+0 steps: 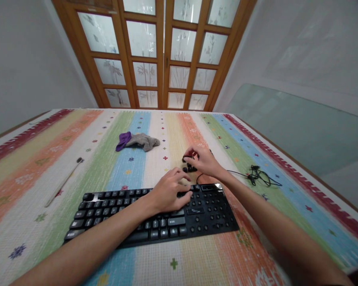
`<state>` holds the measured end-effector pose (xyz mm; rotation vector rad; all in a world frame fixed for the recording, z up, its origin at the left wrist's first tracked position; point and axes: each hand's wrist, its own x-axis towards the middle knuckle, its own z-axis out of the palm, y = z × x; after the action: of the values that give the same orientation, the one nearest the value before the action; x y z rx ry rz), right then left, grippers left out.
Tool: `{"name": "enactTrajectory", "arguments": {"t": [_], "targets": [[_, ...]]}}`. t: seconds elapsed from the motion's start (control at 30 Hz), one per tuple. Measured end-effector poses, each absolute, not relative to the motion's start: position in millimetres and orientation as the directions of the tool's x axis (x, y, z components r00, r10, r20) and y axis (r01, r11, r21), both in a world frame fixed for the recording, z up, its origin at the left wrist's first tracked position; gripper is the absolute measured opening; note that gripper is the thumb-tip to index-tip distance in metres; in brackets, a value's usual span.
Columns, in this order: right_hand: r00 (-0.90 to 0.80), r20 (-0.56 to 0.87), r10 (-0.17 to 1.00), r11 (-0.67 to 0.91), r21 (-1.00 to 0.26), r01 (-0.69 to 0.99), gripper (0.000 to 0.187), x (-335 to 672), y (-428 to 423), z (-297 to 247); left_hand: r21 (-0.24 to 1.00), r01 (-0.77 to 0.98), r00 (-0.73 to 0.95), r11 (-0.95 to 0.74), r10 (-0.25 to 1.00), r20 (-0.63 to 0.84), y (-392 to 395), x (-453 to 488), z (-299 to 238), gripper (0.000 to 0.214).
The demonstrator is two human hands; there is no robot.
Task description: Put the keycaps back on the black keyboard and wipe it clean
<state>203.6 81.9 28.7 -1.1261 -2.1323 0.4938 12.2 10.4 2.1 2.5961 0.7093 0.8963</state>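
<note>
A black keyboard [170, 221] lies on the table; its right-hand section has bare key stems where keycaps are off. Across its upper right part rests my left hand [171, 190], fingers apart and bent, fingertips at the bare stems. Just beyond the keyboard's back edge, my right hand [203, 159] is closed in a pinch on a small dark keycap [185, 158]. Several loose black keycaps [190, 169] lie below that hand, partly hidden by its fingers.
A grey and purple cloth [141, 141] lies behind the keyboard. To the left is a thin brush [64, 182]. A coiled black cable [258, 176] is on the right. The striped tablecloth [179, 262] covers the table, with glazed wooden doors [164, 59] beyond.
</note>
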Motion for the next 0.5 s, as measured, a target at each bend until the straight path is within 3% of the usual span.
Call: {"name": "enactTrajectory", "arguments": {"t": [0.27, 0.5], "targets": [[-0.395, 0.324, 0.859, 0.482, -0.772, 0.414, 0.008, 222.2, 3.7, 21.6, 0.575, 0.336, 0.595, -0.746, 0.642, 0.484, 9.2, 9.3, 7.7, 0.026], [-0.483, 0.393, 0.782, 0.605, -0.664, 0.439, 0.004, 216.2, -24.9, 8.6, 0.692, 0.380, 0.501, -0.614, 0.765, 0.404, 13.9, 5.7, 13.4, 0.028]]}}
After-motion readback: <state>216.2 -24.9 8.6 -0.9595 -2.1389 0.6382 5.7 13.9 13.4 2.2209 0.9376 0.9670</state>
